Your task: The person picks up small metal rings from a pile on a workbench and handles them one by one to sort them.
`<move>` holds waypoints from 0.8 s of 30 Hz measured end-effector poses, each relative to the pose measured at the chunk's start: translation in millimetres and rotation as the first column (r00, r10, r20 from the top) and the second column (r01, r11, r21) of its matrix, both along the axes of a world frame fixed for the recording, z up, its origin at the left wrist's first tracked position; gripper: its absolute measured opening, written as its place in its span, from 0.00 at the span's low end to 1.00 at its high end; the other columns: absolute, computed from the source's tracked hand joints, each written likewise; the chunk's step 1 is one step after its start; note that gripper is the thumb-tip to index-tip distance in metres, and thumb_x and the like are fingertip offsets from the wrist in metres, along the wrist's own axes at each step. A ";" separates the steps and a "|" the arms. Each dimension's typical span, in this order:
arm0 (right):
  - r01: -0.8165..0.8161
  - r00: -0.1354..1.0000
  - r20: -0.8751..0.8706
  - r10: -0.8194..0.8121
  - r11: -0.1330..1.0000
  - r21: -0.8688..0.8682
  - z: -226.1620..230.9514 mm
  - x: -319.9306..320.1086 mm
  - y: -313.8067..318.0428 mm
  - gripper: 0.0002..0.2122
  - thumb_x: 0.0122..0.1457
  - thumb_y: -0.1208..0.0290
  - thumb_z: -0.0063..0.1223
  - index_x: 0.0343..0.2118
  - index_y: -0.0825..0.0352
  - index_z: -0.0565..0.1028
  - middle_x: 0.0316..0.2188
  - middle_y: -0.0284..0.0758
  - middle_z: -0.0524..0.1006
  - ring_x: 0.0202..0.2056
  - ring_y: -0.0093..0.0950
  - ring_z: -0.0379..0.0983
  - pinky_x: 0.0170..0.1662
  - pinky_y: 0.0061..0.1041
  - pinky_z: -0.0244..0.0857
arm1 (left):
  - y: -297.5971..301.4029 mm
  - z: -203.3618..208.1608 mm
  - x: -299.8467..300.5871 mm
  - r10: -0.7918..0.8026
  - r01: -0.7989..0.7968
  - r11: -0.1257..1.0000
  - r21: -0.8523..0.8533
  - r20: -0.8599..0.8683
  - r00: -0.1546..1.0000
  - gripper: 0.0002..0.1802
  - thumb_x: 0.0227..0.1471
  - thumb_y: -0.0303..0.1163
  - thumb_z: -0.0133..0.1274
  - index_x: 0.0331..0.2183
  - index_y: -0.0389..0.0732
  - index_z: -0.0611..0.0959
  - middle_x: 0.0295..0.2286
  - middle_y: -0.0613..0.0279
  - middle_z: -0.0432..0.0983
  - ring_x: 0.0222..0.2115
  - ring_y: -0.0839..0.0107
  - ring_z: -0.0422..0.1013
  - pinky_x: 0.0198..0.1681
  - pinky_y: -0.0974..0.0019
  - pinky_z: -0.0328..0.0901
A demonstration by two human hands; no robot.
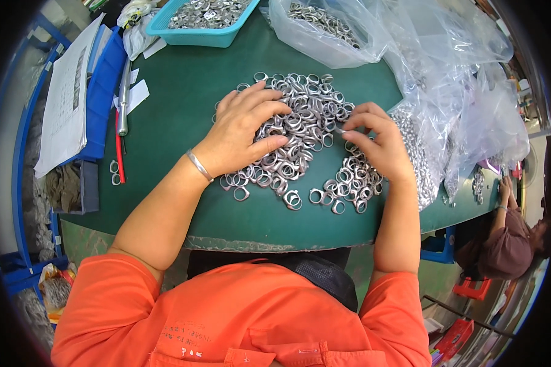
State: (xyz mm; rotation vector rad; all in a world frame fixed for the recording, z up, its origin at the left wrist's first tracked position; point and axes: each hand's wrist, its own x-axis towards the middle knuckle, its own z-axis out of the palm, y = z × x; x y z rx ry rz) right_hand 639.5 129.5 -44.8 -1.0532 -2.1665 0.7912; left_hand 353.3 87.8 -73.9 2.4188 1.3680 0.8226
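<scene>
A large pile of grey metal rings (306, 116) is heaped on the green table. My left hand (242, 128) lies on the left side of this pile with its fingers spread, touching the rings. At the pile's right edge, my right hand (379, 137) is closed in a pinch, with a small metal ring (340, 129) at the fingertips, partly hidden. A smaller group of rings (349, 183) lies below the right hand, nearer to me. Several rings are scattered along the near side of the big pile.
A turquoise basket (208, 38) of small metal parts stands far left, beside an open plastic bag (330, 52) of rings. More clear bags (459, 116) crowd the right. A metal rod (123, 101), red tube (119, 150) and blue bin (104, 98) are left. Another person (508, 244) sits far right.
</scene>
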 end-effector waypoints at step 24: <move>-0.019 0.962 0.273 0.022 1.000 -0.015 2.7 -12.7 -8.2 0.08 0.49 0.74 0.62 0.31 0.68 0.77 0.34 0.40 0.76 0.41 0.41 0.71 0.45 0.37 0.64 | 0.5 3.0 2.0 0.000 0.000 1.000 -0.006 -0.001 1.000 0.23 0.50 0.42 0.59 0.48 0.48 0.77 0.55 0.57 0.67 0.62 0.51 0.54 0.63 0.46 0.46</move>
